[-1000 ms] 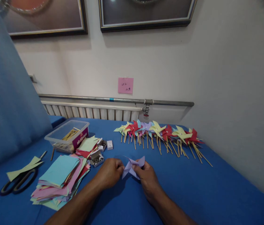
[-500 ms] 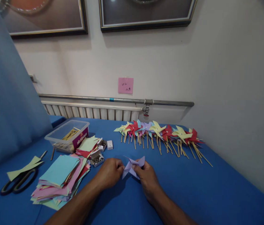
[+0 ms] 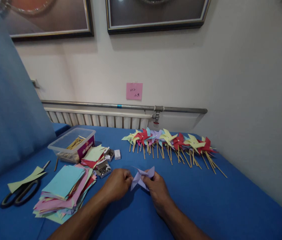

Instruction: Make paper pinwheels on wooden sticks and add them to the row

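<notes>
Lilac pinwheel (image 3: 142,177) pinched in both grips, left hand (image 3: 117,184) and right hand (image 3: 157,187), near tabletop's front edge; folding judged under way, pinning next.

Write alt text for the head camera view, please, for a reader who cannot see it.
Both hands, left hand and right hand, pinch a folded purple paper pinwheel over a blue table. A row of finished pinwheels on sticks lies behind; a stack of coloured paper squares, scissors and a clear plastic box lie to the left.
</notes>
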Motion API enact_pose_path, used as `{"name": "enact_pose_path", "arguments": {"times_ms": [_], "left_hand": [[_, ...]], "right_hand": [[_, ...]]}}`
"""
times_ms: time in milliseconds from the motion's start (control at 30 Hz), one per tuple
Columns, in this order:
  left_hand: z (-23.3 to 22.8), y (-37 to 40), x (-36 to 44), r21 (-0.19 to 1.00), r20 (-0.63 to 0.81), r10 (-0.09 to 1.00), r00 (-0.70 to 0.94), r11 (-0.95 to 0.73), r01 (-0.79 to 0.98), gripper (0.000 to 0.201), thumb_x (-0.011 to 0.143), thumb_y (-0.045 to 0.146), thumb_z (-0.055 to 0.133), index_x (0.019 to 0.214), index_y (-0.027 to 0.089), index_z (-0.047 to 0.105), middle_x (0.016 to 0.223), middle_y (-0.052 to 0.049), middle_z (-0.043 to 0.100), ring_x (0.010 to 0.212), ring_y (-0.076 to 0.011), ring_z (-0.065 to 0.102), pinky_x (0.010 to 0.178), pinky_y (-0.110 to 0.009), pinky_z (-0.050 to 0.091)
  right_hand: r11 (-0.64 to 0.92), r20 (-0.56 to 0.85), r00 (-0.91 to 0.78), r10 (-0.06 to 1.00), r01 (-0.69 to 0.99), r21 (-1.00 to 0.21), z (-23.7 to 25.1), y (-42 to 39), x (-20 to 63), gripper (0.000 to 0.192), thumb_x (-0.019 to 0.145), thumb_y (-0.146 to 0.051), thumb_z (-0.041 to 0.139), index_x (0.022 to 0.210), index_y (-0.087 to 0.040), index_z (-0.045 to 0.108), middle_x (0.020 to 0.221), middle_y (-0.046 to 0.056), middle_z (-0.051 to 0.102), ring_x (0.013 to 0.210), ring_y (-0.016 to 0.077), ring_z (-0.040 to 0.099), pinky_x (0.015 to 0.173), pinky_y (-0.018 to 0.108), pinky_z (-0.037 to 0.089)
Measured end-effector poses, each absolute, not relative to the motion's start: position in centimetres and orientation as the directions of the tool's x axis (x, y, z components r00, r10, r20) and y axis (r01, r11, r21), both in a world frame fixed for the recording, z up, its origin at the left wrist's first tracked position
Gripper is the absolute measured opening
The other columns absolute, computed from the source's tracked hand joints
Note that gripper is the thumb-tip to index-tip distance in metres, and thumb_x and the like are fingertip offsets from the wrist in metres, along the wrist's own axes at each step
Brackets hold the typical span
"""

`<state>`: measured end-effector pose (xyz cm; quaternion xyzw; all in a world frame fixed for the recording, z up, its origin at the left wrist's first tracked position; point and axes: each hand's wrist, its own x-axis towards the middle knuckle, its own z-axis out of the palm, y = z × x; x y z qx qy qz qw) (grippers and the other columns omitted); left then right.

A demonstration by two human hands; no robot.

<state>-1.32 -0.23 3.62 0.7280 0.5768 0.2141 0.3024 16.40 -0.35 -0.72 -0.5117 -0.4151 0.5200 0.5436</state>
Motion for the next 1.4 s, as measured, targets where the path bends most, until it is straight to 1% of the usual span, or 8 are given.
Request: {"name": "enact_pose_path", "arguments": {"times_ms": [233, 400, 533, 667, 1067, 1267, 1400], "left_hand": [[3.64, -0.26, -1.37, 0.693, -0.056, 0.971, 0.234, -0.131, 0.709, 0.020, 0.088, 0.020, 0.054, 0.068, 0.019, 0.059, 0.063, 0.003, 0.057, 0.063, -0.0137, 0.050, 0.060, -0.027, 0.028], [3.67, -0.27, -1.28, 0.692, -0.044, 0.971, 0.235, -0.140, 0.708, 0.021, 0.087, 0.018, 0.053, 0.066, 0.019, 0.057, 0.062, 0.003, 0.053, 0.062, -0.0136, 0.048, 0.060, -0.028, 0.027], [3.80, -0.31, -1.24, 0.699, -0.048, 0.970, 0.237, -0.136, 0.702, 0.021, 0.087, 0.018, 0.053, 0.067, 0.019, 0.057, 0.063, 0.003, 0.055, 0.063, -0.0135, 0.049, 0.060, -0.028, 0.027], [3.69, -0.27, -1.30, 0.704, -0.044, 0.970, 0.238, -0.139, 0.696, 0.021, 0.087, 0.019, 0.053, 0.067, 0.019, 0.056, 0.062, 0.003, 0.054, 0.061, -0.0134, 0.049, 0.060, -0.027, 0.027], [3.47, -0.21, -1.28, 0.706, -0.036, 0.972, 0.233, -0.141, 0.694, 0.022, 0.087, 0.017, 0.053, 0.065, 0.019, 0.056, 0.060, 0.004, 0.054, 0.061, -0.0126, 0.049, 0.059, -0.026, 0.028], [3.01, -0.03, -1.40, 0.729, -0.025, 0.972, 0.235, -0.143, 0.670, 0.021, 0.087, 0.019, 0.053, 0.066, 0.019, 0.055, 0.060, 0.003, 0.053, 0.060, -0.0128, 0.048, 0.058, -0.027, 0.027], [2.91, 0.02, -1.39, 0.731, -0.017, 0.973, 0.230, -0.145, 0.667, 0.020, 0.086, 0.019, 0.052, 0.067, 0.019, 0.057, 0.060, 0.003, 0.053, 0.061, -0.0134, 0.049, 0.058, -0.027, 0.027]], "right_hand": [[-0.055, -0.072, 0.124, 0.990, -0.136, -0.989, -0.81, -0.36, 16.40, 0.025, 0.063, -0.037, 0.078, 0.082, -0.022, 0.073, 0.062, -0.004, 0.063, 0.059, 0.0173, 0.053, 0.059, 0.029, 0.037], [-0.061, -0.078, 0.124, 0.989, -0.137, -0.989, -0.69, -0.38, 16.36, 0.025, 0.064, -0.037, 0.078, 0.083, -0.021, 0.073, 0.062, -0.004, 0.062, 0.059, 0.0169, 0.052, 0.059, 0.029, 0.038], [-0.062, -0.081, 0.122, 0.989, -0.149, -0.987, -0.62, -0.40, 16.37, 0.024, 0.063, -0.037, 0.077, 0.081, -0.021, 0.072, 0.061, -0.005, 0.061, 0.058, 0.0163, 0.051, 0.060, 0.029, 0.038], [-0.062, -0.080, 0.122, 0.989, -0.140, -0.988, -0.51, -0.46, 16.37, 0.025, 0.064, -0.036, 0.077, 0.082, -0.021, 0.073, 0.063, -0.005, 0.063, 0.060, 0.0167, 0.052, 0.061, 0.029, 0.038], [-0.075, -0.091, 0.126, 0.988, -0.121, -0.990, -0.80, -0.15, 16.40, 0.028, 0.061, -0.038, 0.077, 0.081, -0.020, 0.071, 0.060, -0.006, 0.060, 0.058, 0.0152, 0.049, 0.058, 0.028, 0.035], [-0.058, -0.076, 0.116, 0.990, -0.151, -0.987, -0.45, -0.34, 16.44, 0.029, 0.064, -0.038, 0.078, 0.086, -0.021, 0.072, 0.064, -0.004, 0.064, 0.059, 0.0166, 0.053, 0.058, 0.028, 0.037], [-0.043, -0.063, 0.115, 0.991, -0.168, -0.985, -0.31, -0.31, 16.42, 0.030, 0.062, -0.038, 0.079, 0.085, -0.021, 0.070, 0.065, -0.004, 0.063, 0.059, 0.0161, 0.051, 0.058, 0.028, 0.036]]}}
